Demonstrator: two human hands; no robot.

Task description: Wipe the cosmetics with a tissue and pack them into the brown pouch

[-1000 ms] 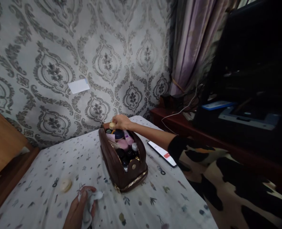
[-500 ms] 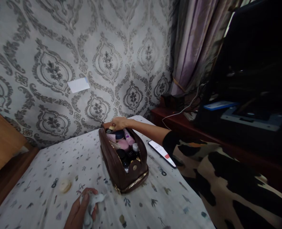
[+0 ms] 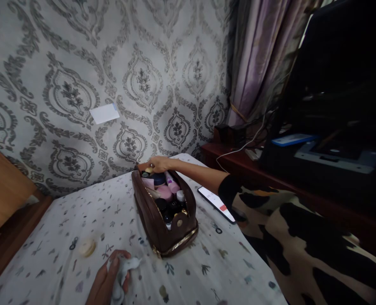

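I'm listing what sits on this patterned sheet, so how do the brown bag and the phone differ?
The brown bag is bulky and stands upright, while the phone is thin and lies flat. The bag is dark, with a gold-coloured zip; the phone shows a lit, mostly white screen with a red patch. Both rest on the patterned sheet.

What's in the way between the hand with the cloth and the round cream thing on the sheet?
Nothing that I can see. Just patterned sheet lies between your left hand, holding the cloth, and the round cream thing. The brown bag is off to the right.
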